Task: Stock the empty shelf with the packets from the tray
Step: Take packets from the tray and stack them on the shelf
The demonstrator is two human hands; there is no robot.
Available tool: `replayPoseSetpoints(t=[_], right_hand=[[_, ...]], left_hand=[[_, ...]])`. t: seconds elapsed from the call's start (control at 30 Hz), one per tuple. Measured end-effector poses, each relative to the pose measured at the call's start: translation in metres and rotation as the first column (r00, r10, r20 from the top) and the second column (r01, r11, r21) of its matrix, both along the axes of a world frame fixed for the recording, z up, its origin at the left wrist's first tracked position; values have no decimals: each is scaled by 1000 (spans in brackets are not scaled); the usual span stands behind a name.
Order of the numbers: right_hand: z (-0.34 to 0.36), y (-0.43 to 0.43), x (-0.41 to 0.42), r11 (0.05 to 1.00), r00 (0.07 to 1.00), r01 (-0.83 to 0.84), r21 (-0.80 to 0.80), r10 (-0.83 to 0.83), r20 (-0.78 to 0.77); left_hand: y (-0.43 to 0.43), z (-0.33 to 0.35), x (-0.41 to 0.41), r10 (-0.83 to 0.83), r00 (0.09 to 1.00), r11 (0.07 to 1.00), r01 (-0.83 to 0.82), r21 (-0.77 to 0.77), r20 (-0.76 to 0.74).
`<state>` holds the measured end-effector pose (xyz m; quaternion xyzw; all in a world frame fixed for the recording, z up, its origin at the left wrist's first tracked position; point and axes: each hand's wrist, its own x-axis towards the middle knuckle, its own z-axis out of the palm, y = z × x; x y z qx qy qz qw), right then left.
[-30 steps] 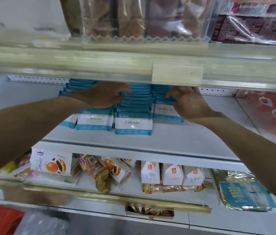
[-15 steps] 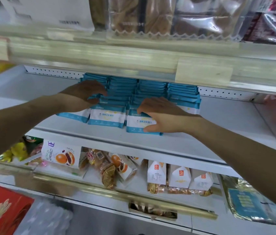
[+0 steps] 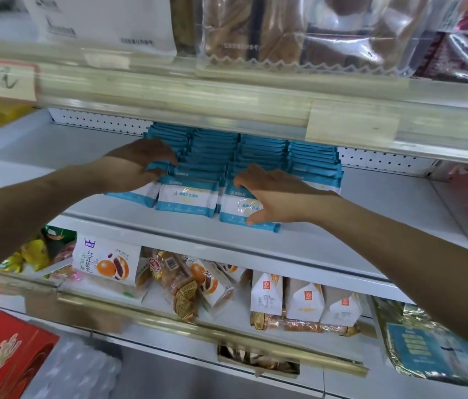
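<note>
Several rows of blue-and-white packets (image 3: 258, 156) lean back in overlapping stacks on the white middle shelf (image 3: 385, 203). My left hand (image 3: 138, 165) lies flat on the leftmost row, fingers spread over its top edges. My right hand (image 3: 270, 194) grips the front packet (image 3: 238, 208) of the third row, thumb under its lower edge and fingers over its top. Another front packet (image 3: 188, 198) stands between the two hands. No tray is in view.
The upper shelf's price rail (image 3: 227, 105) overhangs the packets closely. Bread and cake packs (image 3: 106, 262) fill the shelf below, behind a gold rail (image 3: 169, 321). A red box (image 3: 2, 358) sits at lower left. Bare shelf surface lies right of the packets.
My right hand came from the rightmost row to the front packet of the third row. My left hand slid left onto the leftmost row. The view has shifted left.
</note>
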<state>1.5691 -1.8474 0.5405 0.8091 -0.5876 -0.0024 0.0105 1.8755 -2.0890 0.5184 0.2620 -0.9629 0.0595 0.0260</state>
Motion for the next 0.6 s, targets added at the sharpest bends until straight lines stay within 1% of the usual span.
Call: replayPoseSetpoints(t=[0.07, 0.1, 0.17, 0.2, 0.23, 0.33, 0.4, 0.5, 0.57, 0.6], right_hand=[[0, 1, 2, 1000, 1000, -11, 17, 11, 28], [0, 1, 3, 999, 999, -36, 22, 35, 38], [1, 3, 4, 995, 994, -88, 53, 85, 64], [2, 4, 3, 991, 991, -106, 78, 99, 85], [5, 5, 2, 987, 988, -117, 107, 105, 111], [11, 6, -3, 968, 983, -93, 232, 52, 176], [16, 5, -8, 953, 980, -69, 294, 10, 198], [23, 6, -14, 946, 984, -53, 319, -6, 179], [27, 9, -22, 950, 984, -15, 311, -41, 174], [29, 12, -28, 951, 980, 13, 308, -73, 184]], left_hand=[[8, 4, 4, 50, 998, 998, -48, 46, -28], [30, 18, 2, 43, 999, 999, -42, 26, -23], [46, 26, 0, 12, 999, 999, -14, -53, -40], [48, 27, 4, 9, 998, 1000, -10, -11, -54], [48, 28, 9, 12, 1000, 1000, -12, -21, -27], [50, 28, 13, -28, 999, 998, 27, -63, -21], [55, 29, 15, -25, 999, 999, 23, -49, -35], [62, 32, 10, -45, 994, 998, 42, -36, -95], [67, 32, 7, -81, 980, 997, 82, -1, -181], [68, 32, 5, -69, 974, 996, 78, 34, -218]])
